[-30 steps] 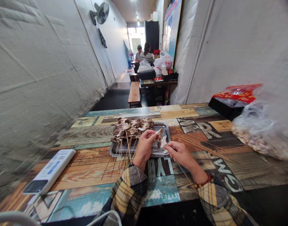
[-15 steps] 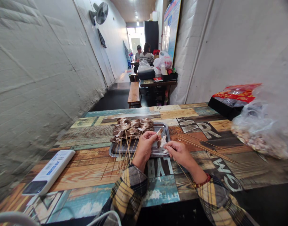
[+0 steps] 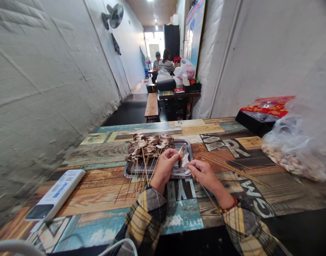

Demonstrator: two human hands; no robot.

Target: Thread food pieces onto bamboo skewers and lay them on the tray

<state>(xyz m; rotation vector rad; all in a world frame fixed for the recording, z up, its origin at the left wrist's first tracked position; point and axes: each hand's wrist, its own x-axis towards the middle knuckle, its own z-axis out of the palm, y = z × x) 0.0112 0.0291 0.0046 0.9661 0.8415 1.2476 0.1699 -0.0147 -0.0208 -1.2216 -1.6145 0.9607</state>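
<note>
My left hand is closed on a mushroom piece, brown and pale, above the right part of a metal tray. Close beside it, my right hand pinches a thin wooden skewer whose lower length runs down toward my right wrist. A whitish mushroom piece lies between the two hands, by the right fingertips; whether the skewer's tip is inside it is hidden. On the tray's left side, a pile of skewered mushrooms is stacked, with several skewer ends sticking out toward me.
Loose bamboo skewers lie right of the tray. A clear bag of mushroom pieces sits at the right, by a black box with red packaging. A white device lies at left. Two people sit far back.
Both hands stay almost in place above the tray. The mushroom piece in my left hand has shifted slightly; the pile and the loose skewers look the same.
</note>
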